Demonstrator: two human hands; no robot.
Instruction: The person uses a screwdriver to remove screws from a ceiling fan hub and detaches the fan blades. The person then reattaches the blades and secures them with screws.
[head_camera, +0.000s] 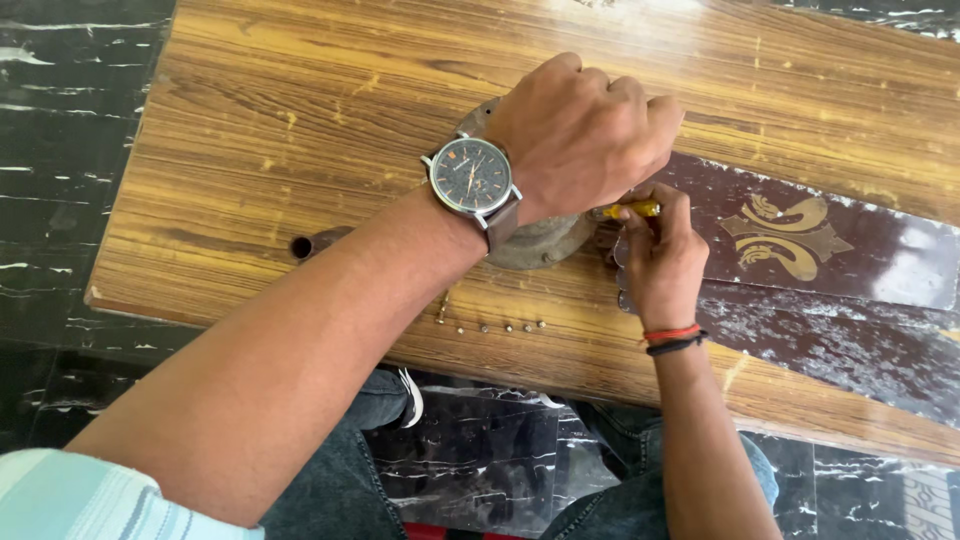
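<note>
My left hand is closed over a grey metal part in the frame centre. My right hand pinches a yellow tool just beside it — small screws lie lower on the wooden board.

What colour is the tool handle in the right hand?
Yellow: the tool handle in the right hand, head view.

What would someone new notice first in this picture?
The left hand, wearing a dark-faced wristwatch, presses on a grey metal part mid-table. Beside it, the right hand grips a yellow-handled tool. Small screws line the wooden table's near edge.
</note>
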